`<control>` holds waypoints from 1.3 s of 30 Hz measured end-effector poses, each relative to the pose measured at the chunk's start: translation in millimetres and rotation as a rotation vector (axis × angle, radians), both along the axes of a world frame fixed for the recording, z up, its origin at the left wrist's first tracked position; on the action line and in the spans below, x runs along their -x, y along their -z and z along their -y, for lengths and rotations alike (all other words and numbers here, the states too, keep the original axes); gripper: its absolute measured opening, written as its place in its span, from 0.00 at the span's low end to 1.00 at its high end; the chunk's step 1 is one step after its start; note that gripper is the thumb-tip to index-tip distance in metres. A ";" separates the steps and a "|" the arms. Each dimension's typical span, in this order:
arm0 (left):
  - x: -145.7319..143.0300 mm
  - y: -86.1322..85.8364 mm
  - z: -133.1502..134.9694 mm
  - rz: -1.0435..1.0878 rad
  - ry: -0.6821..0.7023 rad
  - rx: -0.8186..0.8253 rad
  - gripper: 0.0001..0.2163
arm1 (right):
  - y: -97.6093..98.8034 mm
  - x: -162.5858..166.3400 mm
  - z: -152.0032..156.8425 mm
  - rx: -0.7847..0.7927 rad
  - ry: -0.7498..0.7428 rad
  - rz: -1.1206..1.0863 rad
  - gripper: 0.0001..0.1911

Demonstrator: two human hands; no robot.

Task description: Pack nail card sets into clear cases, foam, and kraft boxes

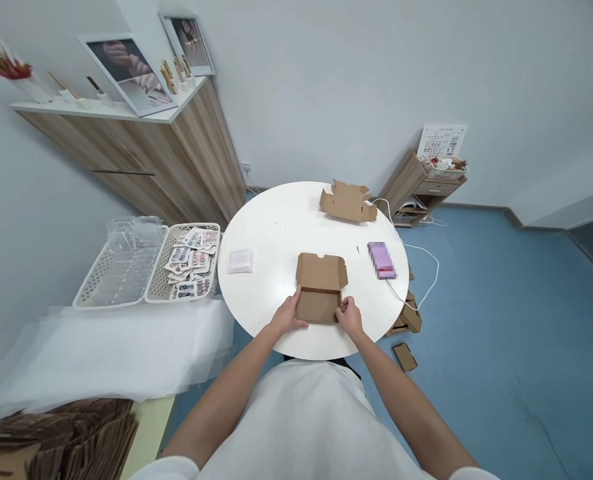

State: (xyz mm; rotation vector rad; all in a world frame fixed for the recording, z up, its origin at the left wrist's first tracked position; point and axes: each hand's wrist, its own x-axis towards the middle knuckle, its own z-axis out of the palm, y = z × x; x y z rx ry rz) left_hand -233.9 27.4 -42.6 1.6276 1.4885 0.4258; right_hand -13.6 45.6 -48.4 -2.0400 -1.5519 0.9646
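Observation:
A small brown cardboard box [320,291] lies on the round white table [276,227] near its front edge, lid flap standing open toward the far side. My left hand [289,315] grips the box's left side, fingers curled against the wall. At the box's right front corner my right hand [350,315] pinches the side wall. A second, partly folded cardboard box [347,201] sits at the table's far side. A small clear packet [241,261] lies to the left of the box, a phone [381,259] to the right.
Two white baskets [126,267] stand on a side table at left, one with clear trays, one with several printed cards [192,262]. Flat cardboard blanks [56,437] are stacked at lower left. More cardboard pieces [405,355] lie on the blue floor. A white cable [429,267] trails off the table.

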 end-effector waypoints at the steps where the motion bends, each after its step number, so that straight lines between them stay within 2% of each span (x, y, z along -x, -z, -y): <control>1: -1.5 -1.7 0.2 -0.006 -0.012 0.004 0.54 | -0.9 -2.7 -1.2 0.002 0.008 -0.014 0.08; 5: -6.7 -1.5 9.7 0.000 -0.142 0.051 0.49 | -3.9 -13.2 -2.0 0.000 0.026 -0.080 0.17; 9: -14.2 6.6 21.8 0.003 -0.307 0.058 0.27 | -6.6 -19.9 1.9 0.106 0.048 -0.228 0.20; 11: -20.0 9.1 22.4 0.013 -0.340 0.046 0.22 | -7.9 -21.3 0.7 0.170 0.041 -0.316 0.19; 20: -44.0 4.4 -7.5 0.017 -0.463 0.070 0.20 | -5.0 -29.8 -32.8 0.144 0.015 -0.399 0.18; 24: -46.2 4.9 -6.0 0.028 -0.483 0.100 0.21 | -2.1 -33.3 -32.0 0.167 -0.014 -0.390 0.19; 27: -44.1 6.3 1.0 0.032 -0.507 0.138 0.23 | 0.6 -38.5 -27.1 0.073 0.031 -0.302 0.21; 31: -24.1 4.8 9.0 0.030 -0.562 0.116 0.24 | -5.9 -47.8 -25.0 -0.122 0.185 -0.244 0.23; 34: 11.3 -1.5 8.2 -0.036 -0.693 0.025 0.24 | -24.9 -42.6 -32.0 -0.256 0.221 -0.325 0.22; 37: 60.2 -9.6 -1.5 -0.116 -0.861 -0.048 0.24 | -49.9 -11.5 -45.2 -0.360 0.199 -0.417 0.17; 39: 93.7 -13.0 -12.9 -0.139 -0.914 -0.051 0.24 | -62.7 26.0 -54.6 -0.336 0.133 -0.466 0.15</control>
